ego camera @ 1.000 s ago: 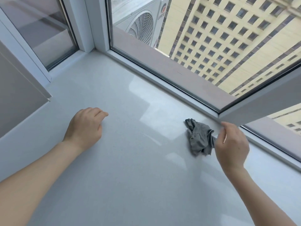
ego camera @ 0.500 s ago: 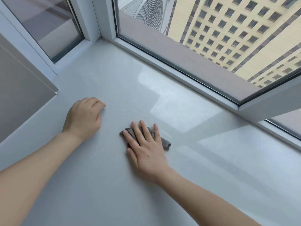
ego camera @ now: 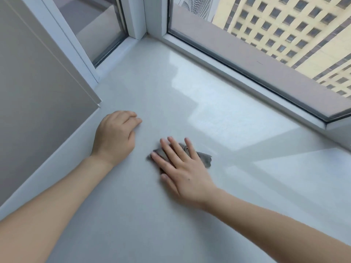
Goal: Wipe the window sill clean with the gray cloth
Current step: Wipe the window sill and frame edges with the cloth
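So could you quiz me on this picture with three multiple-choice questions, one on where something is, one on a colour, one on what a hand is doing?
1. Where is the cloth?
A. under the right hand on the sill
B. in the far window corner
C. draped over the left arm

2. What colour is the cloth?
A. yellow
B. gray
C. red

3. How is the left hand?
A. gripping the cloth
B. raised to the glass
C. loosely curled, resting on the sill

Answers:
1 A: the gray cloth peeks out beneath the flat, spread right hand on the window sill.
2 B: its visible edge is gray.
3 C: the left hand lies on the sill, apart from the cloth, holding nothing.
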Tool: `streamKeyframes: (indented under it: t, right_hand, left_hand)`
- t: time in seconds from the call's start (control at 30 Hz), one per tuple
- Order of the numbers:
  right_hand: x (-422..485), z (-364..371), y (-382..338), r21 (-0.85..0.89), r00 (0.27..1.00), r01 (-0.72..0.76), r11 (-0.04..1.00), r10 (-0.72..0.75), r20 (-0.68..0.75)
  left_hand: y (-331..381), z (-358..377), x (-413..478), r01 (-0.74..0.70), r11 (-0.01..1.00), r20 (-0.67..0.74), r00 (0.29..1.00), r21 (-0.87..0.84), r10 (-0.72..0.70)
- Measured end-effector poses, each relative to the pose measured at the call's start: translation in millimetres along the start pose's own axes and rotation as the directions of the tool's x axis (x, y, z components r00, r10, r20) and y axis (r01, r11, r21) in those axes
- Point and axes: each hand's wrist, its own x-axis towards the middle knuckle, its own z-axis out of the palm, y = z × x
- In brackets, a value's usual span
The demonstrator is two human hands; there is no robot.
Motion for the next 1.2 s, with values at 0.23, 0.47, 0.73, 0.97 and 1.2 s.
streamKeyframes:
  t: [0.23,0.47,0.73,0.97,1.2]
  right_hand:
    - [85,-20,105,-0.054,0.979,-0.202,0.978,0.201,-0.018]
    - [148,-4,52,-0.009,0.904,-0.414,0.91,0.41,-0.124]
    - [104,-17,76,-0.004,1.0,0.031,1.0,-0.031,0.002]
    - [252,-18,89,0.012,0.863,-0.501,0.865,0.5,-0.077]
    - [52,5,-56,0.091,0.993,0.103,0.991,-0.107,0.048]
  left_hand:
    - [-18,-9,16,-0.027,0.997,-0.072,0.997,-0.069,0.022]
    - [-32,-11,34,-0.018,0.995,-0.086,0.996,-0.097,0.009]
    - [-42,-3,22,-0.053,0.998,0.141,0.988,-0.04,0.058]
    - [-42,-11,22,-0.007,0.991,0.122,0.992,-0.134,0.024]
    - [-32,-49,-6,0.106,0.967,-0.182,0.972,-0.231,-0.15]
